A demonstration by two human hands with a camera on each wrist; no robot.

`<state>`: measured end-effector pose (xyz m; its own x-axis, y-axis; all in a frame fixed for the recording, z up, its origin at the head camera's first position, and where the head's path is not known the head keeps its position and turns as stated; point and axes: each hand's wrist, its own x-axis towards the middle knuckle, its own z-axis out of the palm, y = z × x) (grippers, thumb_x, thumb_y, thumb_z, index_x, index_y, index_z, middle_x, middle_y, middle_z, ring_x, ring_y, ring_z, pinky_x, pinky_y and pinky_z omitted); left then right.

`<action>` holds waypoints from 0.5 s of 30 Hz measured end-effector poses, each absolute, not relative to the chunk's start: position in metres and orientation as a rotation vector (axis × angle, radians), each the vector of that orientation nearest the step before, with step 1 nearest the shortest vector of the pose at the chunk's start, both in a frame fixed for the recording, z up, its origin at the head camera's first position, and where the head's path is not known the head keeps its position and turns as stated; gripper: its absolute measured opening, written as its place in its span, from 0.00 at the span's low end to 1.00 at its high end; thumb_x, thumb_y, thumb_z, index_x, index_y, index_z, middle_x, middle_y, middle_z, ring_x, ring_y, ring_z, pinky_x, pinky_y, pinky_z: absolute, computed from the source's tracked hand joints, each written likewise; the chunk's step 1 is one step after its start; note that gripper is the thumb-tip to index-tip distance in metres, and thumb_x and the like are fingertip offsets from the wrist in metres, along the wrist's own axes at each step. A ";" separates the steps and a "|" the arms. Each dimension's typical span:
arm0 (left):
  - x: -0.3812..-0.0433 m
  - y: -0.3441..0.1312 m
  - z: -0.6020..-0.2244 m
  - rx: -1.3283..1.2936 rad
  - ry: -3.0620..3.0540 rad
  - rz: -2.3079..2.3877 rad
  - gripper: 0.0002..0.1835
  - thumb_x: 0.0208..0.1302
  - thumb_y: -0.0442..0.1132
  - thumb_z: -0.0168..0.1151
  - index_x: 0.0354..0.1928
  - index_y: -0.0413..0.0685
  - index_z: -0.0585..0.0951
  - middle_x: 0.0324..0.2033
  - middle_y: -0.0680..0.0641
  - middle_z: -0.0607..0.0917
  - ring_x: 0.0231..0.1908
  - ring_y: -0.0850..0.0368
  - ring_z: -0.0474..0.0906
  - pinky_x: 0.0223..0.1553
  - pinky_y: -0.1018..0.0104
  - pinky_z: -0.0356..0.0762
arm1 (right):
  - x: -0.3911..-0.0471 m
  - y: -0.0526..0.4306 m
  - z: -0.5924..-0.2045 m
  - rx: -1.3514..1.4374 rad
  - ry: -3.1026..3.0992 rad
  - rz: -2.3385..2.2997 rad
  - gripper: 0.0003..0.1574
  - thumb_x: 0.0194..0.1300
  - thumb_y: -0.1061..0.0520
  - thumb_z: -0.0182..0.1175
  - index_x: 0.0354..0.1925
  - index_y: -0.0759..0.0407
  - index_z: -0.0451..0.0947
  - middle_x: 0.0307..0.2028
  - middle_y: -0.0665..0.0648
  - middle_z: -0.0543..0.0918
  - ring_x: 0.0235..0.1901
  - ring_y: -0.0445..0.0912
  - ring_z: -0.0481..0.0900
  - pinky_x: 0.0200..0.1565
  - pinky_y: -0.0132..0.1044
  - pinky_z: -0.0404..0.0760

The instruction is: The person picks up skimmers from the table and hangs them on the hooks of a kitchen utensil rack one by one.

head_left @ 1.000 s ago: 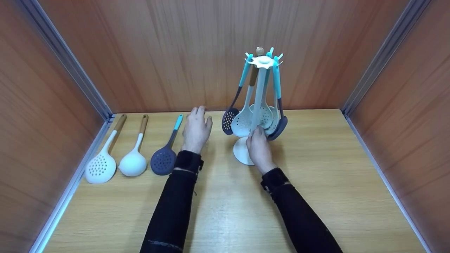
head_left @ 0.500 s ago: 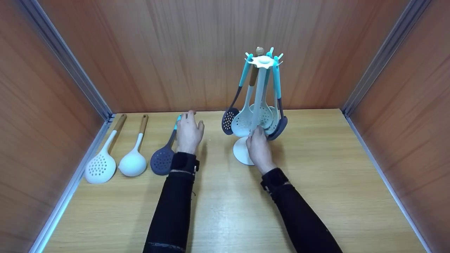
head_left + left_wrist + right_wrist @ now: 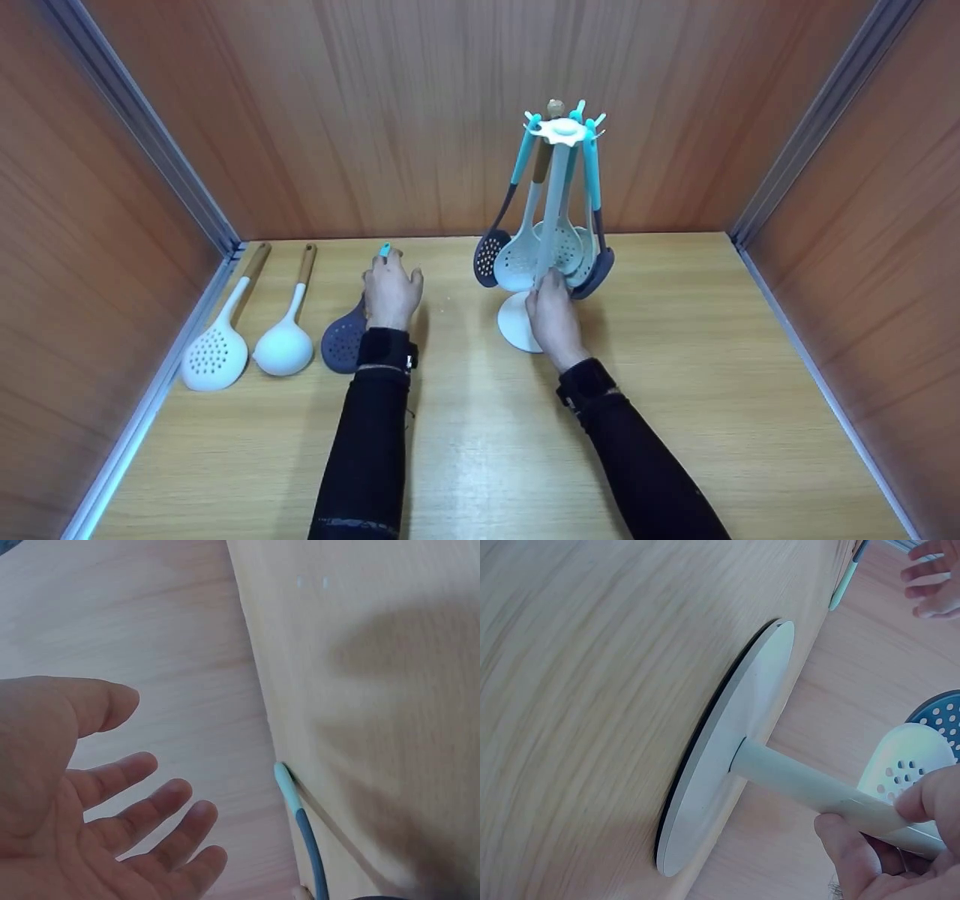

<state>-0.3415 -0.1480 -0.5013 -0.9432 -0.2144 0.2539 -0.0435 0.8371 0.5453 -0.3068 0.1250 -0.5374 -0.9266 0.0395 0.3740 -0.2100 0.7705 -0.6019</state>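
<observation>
My left hand hovers over the dark slotted skimmer with a turquoise handle, hiding most of that handle in the head view. In the left wrist view its fingers are spread and hold nothing, apart from the turquoise handle lying on the table. With my right hand I grip the pole of a white utensil stand; thumb and fingers pinch the pole above the round base. Several utensils hang around the stand, among them a dark slotted spoon and a dark ladle.
On the left of the table lie a white skimmer and a white ladle, both with wooden handles. Wood-patterned panels stand at the back and on both sides, with metal strips at the corners.
My left hand has moved left and a little toward me, from beside the dark skimmer to over its handle. The right hand stays on the stand's pole.
</observation>
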 end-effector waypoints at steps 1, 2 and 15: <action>-0.342 -0.149 -0.502 0.214 -2.735 -0.792 0.26 0.84 0.43 0.67 0.74 0.33 0.81 0.70 0.24 0.85 0.66 0.18 0.85 0.70 0.28 0.85 | -0.307 0.125 -0.538 0.137 -2.595 0.939 0.22 0.83 0.69 0.62 0.68 0.79 0.74 0.61 0.77 0.86 0.65 0.70 0.89 0.68 0.62 0.91; -0.342 -0.150 -0.503 0.234 -2.757 -0.790 0.27 0.84 0.43 0.67 0.75 0.33 0.81 0.72 0.24 0.84 0.66 0.17 0.85 0.70 0.27 0.85 | -0.307 0.125 -0.538 0.143 -2.595 0.931 0.22 0.83 0.69 0.62 0.68 0.79 0.74 0.61 0.78 0.86 0.65 0.70 0.89 0.67 0.62 0.91; -0.340 -0.159 -0.508 0.349 -2.899 -0.814 0.33 0.86 0.47 0.66 0.82 0.33 0.76 0.76 0.23 0.80 0.73 0.18 0.80 0.71 0.24 0.84 | -0.307 0.126 -0.537 0.126 -2.636 0.906 0.24 0.85 0.67 0.62 0.70 0.79 0.73 0.63 0.77 0.85 0.66 0.69 0.89 0.70 0.60 0.91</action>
